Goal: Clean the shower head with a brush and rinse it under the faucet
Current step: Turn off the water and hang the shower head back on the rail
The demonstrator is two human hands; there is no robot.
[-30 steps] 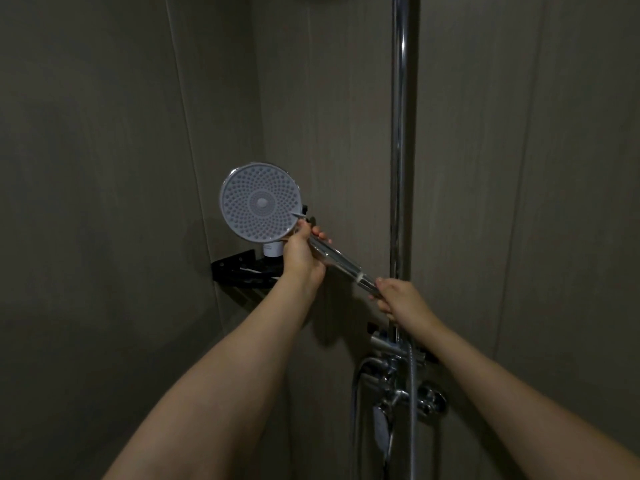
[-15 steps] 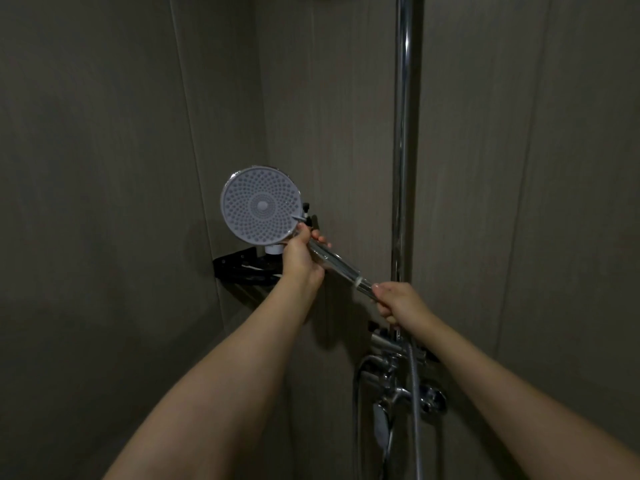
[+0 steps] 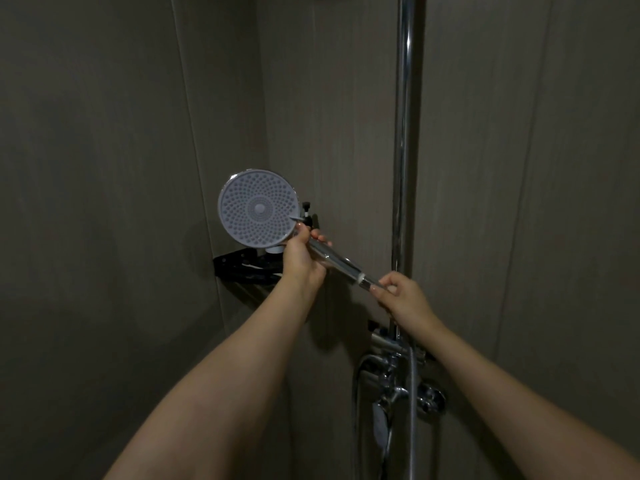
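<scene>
A round shower head (image 3: 258, 207) with a grey dotted face points toward me in the shower corner. Its chrome handle (image 3: 334, 259) slants down to the right. My left hand (image 3: 303, 258) grips the handle just below the head. My right hand (image 3: 398, 294) pinches the handle's lower end, where the hose joins. The chrome faucet (image 3: 394, 382) sits low on the wall under my right hand. No brush is in view.
A vertical chrome rail (image 3: 403, 133) runs up the wall right of centre. A black corner shelf (image 3: 242, 268) holds a white item behind the head. The metal hose (image 3: 412, 410) hangs by the faucet. Grey wall panels close in on all sides.
Both hands and the shower head have risen slightly in view. My right hand's fingers have shifted on the handle's lower end. The grips stay the same.
</scene>
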